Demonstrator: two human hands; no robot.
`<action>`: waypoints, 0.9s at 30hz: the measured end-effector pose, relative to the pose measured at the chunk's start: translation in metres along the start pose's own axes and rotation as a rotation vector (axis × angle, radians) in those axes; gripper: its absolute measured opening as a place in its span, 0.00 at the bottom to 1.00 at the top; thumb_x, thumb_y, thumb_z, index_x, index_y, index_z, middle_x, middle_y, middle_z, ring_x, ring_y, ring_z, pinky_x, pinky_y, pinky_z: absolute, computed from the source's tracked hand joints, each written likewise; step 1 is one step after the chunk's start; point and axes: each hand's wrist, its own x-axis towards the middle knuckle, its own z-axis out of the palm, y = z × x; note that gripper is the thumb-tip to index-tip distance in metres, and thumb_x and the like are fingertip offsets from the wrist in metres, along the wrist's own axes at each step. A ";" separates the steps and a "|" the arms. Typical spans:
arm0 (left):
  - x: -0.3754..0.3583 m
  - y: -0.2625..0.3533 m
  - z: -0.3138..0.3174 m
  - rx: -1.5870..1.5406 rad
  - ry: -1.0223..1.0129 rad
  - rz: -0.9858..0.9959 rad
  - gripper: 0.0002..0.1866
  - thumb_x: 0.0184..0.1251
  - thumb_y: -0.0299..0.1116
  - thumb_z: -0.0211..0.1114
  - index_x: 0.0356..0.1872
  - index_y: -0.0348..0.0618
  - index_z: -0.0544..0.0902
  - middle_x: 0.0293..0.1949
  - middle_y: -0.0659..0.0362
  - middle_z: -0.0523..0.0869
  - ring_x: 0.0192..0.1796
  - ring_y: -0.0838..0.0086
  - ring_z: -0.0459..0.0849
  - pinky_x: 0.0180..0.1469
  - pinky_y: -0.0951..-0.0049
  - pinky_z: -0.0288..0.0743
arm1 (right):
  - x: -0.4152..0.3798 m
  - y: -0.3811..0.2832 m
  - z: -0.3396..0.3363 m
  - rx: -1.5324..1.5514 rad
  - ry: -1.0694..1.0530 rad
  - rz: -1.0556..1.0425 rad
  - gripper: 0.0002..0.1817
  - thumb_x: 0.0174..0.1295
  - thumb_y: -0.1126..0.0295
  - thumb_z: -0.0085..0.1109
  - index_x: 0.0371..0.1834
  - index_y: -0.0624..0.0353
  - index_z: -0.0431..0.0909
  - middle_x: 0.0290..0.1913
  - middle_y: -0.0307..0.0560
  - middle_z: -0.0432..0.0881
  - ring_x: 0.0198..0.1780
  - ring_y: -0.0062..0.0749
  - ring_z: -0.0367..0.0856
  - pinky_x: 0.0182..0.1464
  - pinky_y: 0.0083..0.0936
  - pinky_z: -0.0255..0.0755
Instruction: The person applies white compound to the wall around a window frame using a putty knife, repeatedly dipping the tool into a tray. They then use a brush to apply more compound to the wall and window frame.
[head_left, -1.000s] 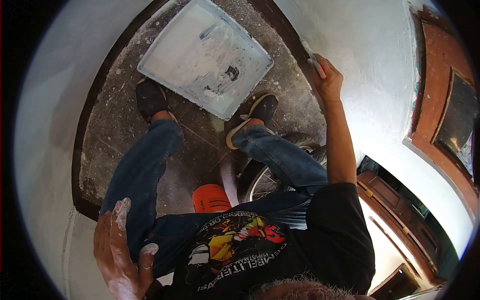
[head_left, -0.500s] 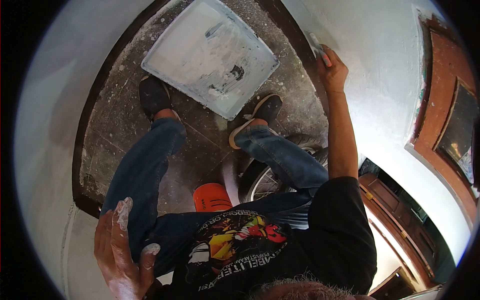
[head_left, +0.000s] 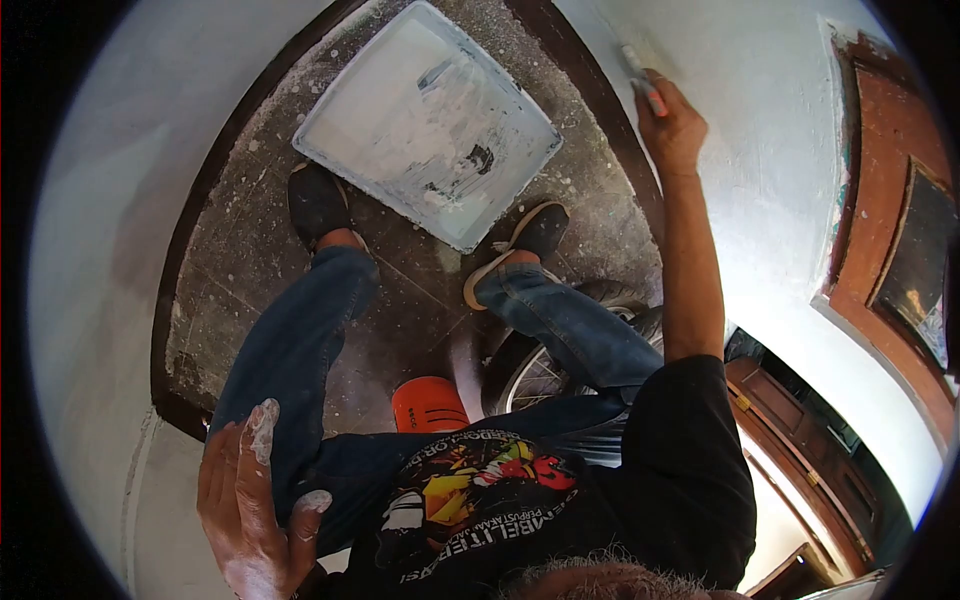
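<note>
My right hand [head_left: 676,125] grips a putty knife [head_left: 654,97] by its orange and grey handle, its pale blade up close to the white wall [head_left: 770,150] on the right. At lower left, my left hand [head_left: 255,495] is held over my left thigh with its fingers stretched out and nothing in them. White paste coats its index fingertip and thumb tip. Beyond my feet, a large white tray [head_left: 340,150] lies on the floor, smeared with white material and a few dark patches.
An orange container [head_left: 428,403] stands on the floor between my legs. A spoked wheel with a tyre [head_left: 510,365] is beside my right leg. Dark skirting [head_left: 165,320] edges the speckled floor [head_left: 225,275]. A brown wooden frame [head_left: 880,140] is set in the right wall.
My right hand has shifted slightly up along the wall with the putty knife. The whole view has moved a little; my left hand keeps its spread pose.
</note>
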 end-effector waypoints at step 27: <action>-0.006 -0.005 0.003 -0.002 0.030 -0.031 0.34 0.71 0.46 0.62 0.73 0.39 0.68 0.63 0.40 0.79 0.66 0.45 0.77 0.69 0.43 0.67 | 0.017 -0.016 0.039 -0.077 0.058 -0.146 0.14 0.53 0.64 0.72 0.44 0.44 0.85 0.37 0.35 0.88 0.29 0.37 0.85 0.31 0.29 0.78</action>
